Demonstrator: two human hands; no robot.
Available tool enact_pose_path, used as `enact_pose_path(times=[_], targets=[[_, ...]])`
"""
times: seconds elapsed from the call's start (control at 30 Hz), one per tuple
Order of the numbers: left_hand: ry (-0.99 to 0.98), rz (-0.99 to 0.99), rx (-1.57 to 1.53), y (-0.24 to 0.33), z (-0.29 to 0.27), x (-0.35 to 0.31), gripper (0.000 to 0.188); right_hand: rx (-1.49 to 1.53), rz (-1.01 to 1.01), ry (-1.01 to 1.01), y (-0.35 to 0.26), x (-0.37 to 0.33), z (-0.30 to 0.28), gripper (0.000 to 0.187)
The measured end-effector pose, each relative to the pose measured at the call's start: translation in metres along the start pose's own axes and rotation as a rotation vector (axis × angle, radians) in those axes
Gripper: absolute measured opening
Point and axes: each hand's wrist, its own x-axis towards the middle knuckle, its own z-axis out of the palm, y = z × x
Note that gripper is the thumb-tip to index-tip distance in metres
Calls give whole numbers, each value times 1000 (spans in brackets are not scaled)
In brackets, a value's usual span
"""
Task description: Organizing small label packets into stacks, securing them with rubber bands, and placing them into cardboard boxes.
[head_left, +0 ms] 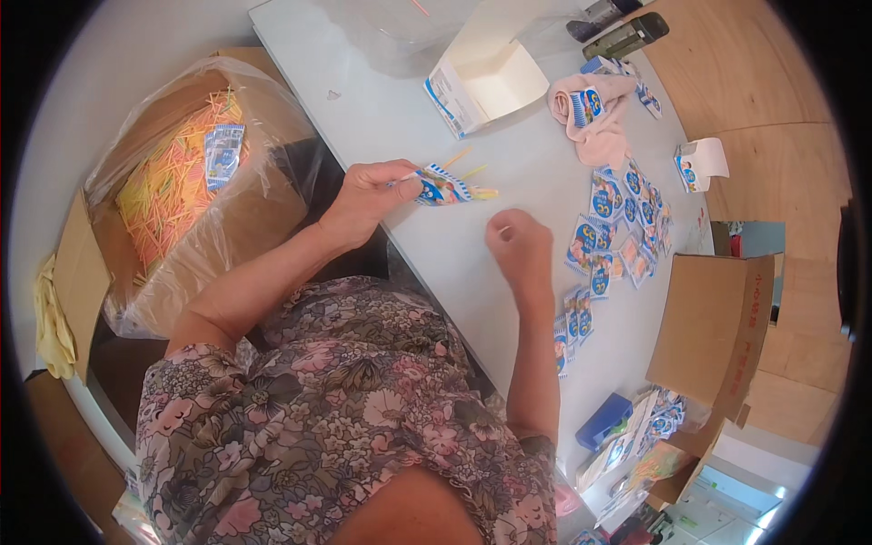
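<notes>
My left hand (pixel 368 202) is closed on the near end of a small blue-and-white sachet (pixel 442 188), held tilted above the table's edge. Thin yellow sticks (pixel 486 193) poke out of the sachet's far end. To the right of it, over the white table (pixel 454 263), my right hand (pixel 521 250) is curled with thumb and fingers together. Whatever those fingers hold, if anything, is too small to make out. Several similar blue-and-white sachets (pixel 603 195) lie in a loose spread on the table beyond my right hand.
At left stands a plastic-lined carton (pixel 263 204) of thin orange and yellow sticks (pixel 173 186), with a packet (pixel 223 154) on top. An open white box (pixel 495 86), a pink cloth (pixel 599 136) and a small box (pixel 700 165) sit on the table. A brown carton (pixel 699 318) stands at right.
</notes>
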Motion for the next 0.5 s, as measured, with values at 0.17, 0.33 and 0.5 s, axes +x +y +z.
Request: enact_pose_path(times=[0.17,0.33,0.5], targets=[[0,-35,2,-5,3,0,14,857,216,263,-57,8,-51,8],[-8,-64,-7,-13,5,1,17,944,-10,515,-84,8,-44,11],[16,-85,-20,-14,6,0,17,797,-57,479,-78,12,-29,11]])
